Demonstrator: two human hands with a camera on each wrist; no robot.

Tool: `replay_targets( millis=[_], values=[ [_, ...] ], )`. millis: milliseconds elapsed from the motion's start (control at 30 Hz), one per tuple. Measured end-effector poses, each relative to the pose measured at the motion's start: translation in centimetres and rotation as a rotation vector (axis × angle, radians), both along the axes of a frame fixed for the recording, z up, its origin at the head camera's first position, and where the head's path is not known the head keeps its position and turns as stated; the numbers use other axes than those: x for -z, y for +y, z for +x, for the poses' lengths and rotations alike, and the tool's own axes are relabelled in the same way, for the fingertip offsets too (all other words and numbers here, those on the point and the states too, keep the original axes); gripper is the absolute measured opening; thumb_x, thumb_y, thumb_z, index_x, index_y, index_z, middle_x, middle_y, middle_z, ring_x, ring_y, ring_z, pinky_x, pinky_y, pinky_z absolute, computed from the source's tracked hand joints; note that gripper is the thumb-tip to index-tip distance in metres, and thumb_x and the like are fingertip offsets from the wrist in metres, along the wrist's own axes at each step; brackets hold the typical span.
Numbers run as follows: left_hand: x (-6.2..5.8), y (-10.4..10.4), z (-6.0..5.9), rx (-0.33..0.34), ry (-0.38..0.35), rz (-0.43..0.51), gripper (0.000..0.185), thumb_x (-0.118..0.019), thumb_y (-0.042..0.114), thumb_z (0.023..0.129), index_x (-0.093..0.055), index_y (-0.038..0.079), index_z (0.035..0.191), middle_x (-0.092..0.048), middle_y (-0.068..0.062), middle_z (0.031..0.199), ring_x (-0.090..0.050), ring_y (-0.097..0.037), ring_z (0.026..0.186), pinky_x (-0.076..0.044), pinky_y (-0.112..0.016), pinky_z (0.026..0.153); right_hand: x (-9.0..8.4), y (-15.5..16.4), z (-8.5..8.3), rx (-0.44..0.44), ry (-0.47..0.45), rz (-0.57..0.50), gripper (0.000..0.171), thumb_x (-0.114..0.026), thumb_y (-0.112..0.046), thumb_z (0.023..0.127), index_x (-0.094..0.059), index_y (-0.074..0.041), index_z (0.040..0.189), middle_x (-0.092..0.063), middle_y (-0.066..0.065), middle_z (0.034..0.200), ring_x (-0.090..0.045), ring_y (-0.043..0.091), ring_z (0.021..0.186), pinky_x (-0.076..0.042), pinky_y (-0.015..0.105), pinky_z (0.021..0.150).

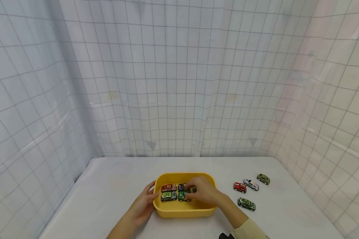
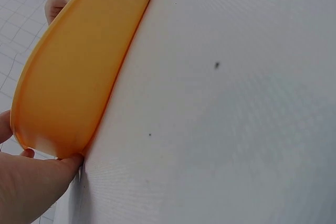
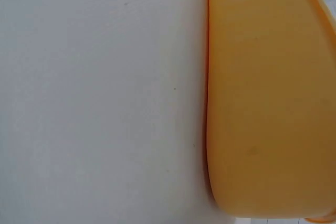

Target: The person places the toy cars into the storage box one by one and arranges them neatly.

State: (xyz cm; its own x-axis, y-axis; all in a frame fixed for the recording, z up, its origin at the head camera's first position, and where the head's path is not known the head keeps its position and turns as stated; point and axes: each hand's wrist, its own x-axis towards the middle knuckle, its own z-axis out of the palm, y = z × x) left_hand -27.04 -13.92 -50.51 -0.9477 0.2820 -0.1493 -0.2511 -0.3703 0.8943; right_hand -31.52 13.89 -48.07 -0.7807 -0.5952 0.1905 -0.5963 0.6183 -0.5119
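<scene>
Multicoloured metallic toy cars [image 1: 169,196]: markings illegible; lengthwise inside yellow plastic box [image 1: 183,214].
Box axis: left–right, on white table [image 1: 107,192].
Left hand [image 1: 143,204]: clasps box's left end.
Right hand [image 1: 204,191]: fingers bent inside; hold unclear.

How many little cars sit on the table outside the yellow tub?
4, all to the tub's right: a red car, a white car beside it, an olive car farthest right, and a camouflage car nearest the front. None looks hidden.

Tray [image 1: 184,213] smooth plastic; toy cars [image 1: 169,197] glossy; tabletop [image 1: 113,189] matt.
</scene>
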Motion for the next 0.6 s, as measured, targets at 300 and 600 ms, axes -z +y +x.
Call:
replay_targets(
  millis=[300, 600],
  values=[
    [0.0, 0.1, -0.1, 0.002, 0.006, 0.005, 0.069, -0.045, 0.002, 0.106, -0.007, 0.006, 0.164, -0.009, -0.033, 0.165, -0.019, -0.044, 0.151, -0.024, -0.055, 0.12, -0.8, 1.6, 0.1, 0.033, -0.014, -0.016, 0.032, -0.084, -0.023, 0.089, -0.078, -0.004, 0.114, -0.075, 0.0, 0.109, -0.068, 0.017, 0.098, -0.057, 0.034, 0.087],
    [0.0, 0.2, 0.0, -0.005, 0.001, 0.011, 0.07, -0.045, 0.0, 0.105, -0.007, 0.005, 0.164, -0.009, -0.034, 0.164, -0.016, -0.045, 0.151, -0.019, -0.055, 0.121, -1.3, 3.4, 0.2, 0.064, 0.015, -0.014, 0.031, -0.085, -0.02, 0.088, -0.078, -0.003, 0.112, -0.076, 0.003, 0.106, -0.069, 0.02, 0.097, -0.058, 0.037, 0.087]
  ],
)
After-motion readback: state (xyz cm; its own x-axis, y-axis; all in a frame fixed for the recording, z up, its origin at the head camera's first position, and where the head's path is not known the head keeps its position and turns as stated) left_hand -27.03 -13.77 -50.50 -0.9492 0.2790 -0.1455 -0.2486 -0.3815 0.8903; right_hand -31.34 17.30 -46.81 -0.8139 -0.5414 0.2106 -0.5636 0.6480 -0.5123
